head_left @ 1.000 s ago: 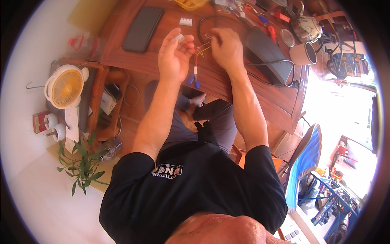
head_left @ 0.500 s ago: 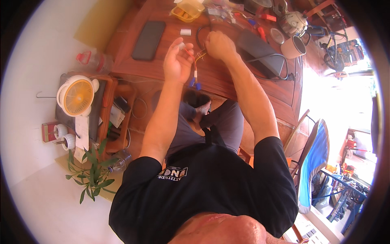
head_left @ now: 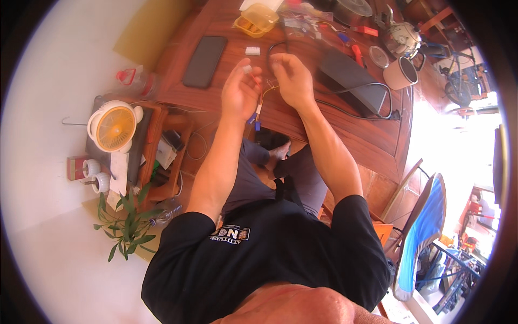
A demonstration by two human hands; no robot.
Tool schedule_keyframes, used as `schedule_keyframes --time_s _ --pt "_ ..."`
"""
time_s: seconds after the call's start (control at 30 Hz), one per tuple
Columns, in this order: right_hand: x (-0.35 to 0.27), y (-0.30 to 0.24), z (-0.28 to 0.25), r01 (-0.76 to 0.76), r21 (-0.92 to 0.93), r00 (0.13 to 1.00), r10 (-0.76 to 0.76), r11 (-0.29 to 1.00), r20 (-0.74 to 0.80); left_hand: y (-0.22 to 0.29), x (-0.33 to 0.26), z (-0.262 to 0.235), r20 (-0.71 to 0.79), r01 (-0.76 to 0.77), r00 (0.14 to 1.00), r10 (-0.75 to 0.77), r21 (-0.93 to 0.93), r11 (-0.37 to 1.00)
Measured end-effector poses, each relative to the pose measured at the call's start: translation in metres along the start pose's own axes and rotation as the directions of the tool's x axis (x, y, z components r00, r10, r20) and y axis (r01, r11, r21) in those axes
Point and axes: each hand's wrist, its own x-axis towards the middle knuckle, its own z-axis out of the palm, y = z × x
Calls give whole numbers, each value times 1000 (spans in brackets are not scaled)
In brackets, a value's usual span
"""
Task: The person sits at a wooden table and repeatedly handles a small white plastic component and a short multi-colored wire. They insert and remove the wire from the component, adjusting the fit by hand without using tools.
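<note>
Upper centre of the frame, over the wooden desk (head_left: 345,135): we log our two hands raised close together, joined by thin wires.

- Left hand (head_left: 240,94): grip pinching a small white connector (head_left: 247,69) between thumb and fingertips, held just above the desk. Since a second ago the palm has turned more toward us and the hand has drawn nearer the right one; we judge the fitting work to be at its fine stage.
- Right hand (head_left: 291,81): fingers pressed together on the thin yellow and red wires (head_left: 265,92); the exact pinch point is too small to tell. It sits much as before.
- Wires: run between the hands and hang below them to small blue ends (head_left: 254,120) near the desk's front edge.

Desk surface:
- dark phone (head_left: 205,61), left of the hands;
- second white connector block (head_left: 252,51), lying beyond the left hand;
- yellow lidded box (head_left: 259,19), upper centre;
- black flat case (head_left: 348,81) with a black cable, right of the hands;
- mug (head_left: 400,73), upper right.

Room:
- small white and yellow fan (head_left: 113,127) on a side shelf, left;
- green plant (head_left: 127,227), lower left;
- blue chair (head_left: 423,232), lower right.
</note>
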Motion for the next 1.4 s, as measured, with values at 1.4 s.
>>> schedule_keyframes --time_s 1.4 --pt "-4 1 12 222 -24 975 -222 975 -2 -2 -5 5 122 -68 991 56 96 993"
